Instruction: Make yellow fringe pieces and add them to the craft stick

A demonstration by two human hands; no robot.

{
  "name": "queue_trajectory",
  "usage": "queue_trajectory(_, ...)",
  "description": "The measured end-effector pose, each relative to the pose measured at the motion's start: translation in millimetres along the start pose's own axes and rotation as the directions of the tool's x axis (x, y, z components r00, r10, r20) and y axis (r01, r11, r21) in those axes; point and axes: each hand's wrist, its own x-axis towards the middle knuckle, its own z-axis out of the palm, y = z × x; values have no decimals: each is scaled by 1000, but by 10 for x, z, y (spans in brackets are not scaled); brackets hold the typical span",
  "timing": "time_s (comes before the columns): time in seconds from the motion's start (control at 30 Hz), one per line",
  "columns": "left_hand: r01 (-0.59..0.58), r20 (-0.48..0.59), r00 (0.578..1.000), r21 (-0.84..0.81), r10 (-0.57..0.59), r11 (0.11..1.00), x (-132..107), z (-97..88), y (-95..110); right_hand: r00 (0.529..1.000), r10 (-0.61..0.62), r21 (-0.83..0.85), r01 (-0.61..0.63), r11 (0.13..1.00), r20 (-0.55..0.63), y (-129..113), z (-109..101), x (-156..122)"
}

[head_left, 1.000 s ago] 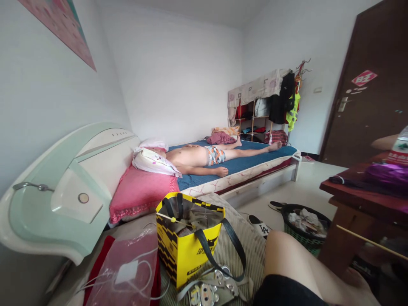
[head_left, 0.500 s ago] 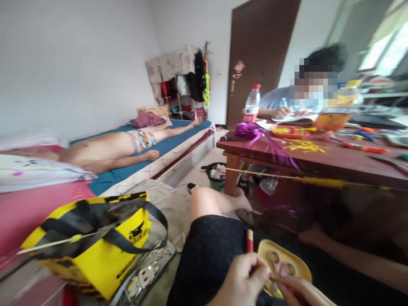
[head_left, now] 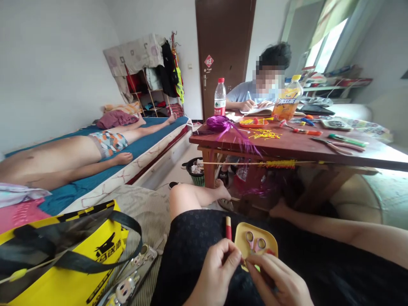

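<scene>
My left hand (head_left: 218,272) and my right hand (head_left: 276,279) meet low in the view, over my lap. Both are closed in a pinch at the same spot; what they pinch is too small to make out. A red stick (head_left: 228,228) rises just above the left fingers. A yellow tray (head_left: 255,241) with small pink-handled scissors (head_left: 254,241) lies on my dark shorts right behind the hands. A long thin stick with a yellow wrapped stretch (head_left: 276,164) runs across in front of the table edge.
A brown table (head_left: 287,146) holds purple ribbon (head_left: 218,123), yellow scraps, pliers and bottles; a person sits writing behind it. Another person lies on the blue bed (head_left: 149,144). A yellow bag (head_left: 73,259) stands at my left. A green bin (head_left: 196,168) sits by the table leg.
The view has swung right from the bed's headboard to the table. My hands came into view over my lap, pinched together by the yellow tray.
</scene>
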Motion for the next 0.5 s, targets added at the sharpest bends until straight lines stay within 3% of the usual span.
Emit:
queue_trajectory(0.33, -1, 55, 998, -41, 3, 999, -3, 12, -47, 1000, 2, -25, -3, 1000, -29, -54, -25, 44)
queue_trajectory(0.5, 52, 68, 997, -156, -42, 986, 24, 18, -142, 997, 41, 12, -41, 999, -61, -103, -37, 66)
